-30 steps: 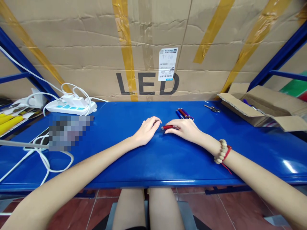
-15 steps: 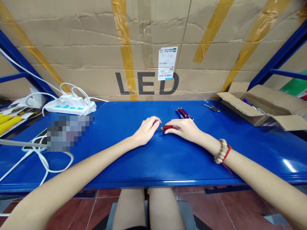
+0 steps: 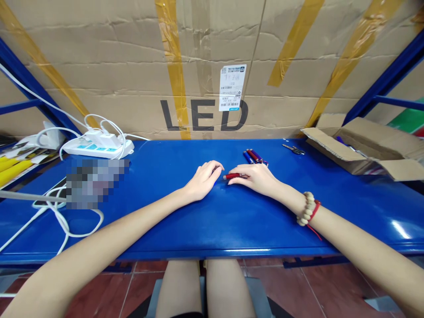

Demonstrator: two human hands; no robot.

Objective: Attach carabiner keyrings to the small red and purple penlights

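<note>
My right hand (image 3: 256,177) rests on the blue table (image 3: 198,229), its thumb and fingers closed around a slim red pen-shaped tube (image 3: 236,176) with a silvery end. That end points left, toward my other hand. Just left of it lies my left hand (image 3: 202,181), back up, with the fingers curled in and the thumb along them. Whether anything is inside that hand is hidden. Behind my right hand lie several similar red and blue pen-shaped tubes (image 3: 253,156), side by side, partly covered by the hand.
Keys (image 3: 293,149) lie at the back right, beside an open cardboard box (image 3: 351,150). On the left are a white power strip (image 3: 99,148), white cables (image 3: 62,221) and a blurred-out object (image 3: 96,183). A large carton marked LED (image 3: 132,88) stands along the back edge.
</note>
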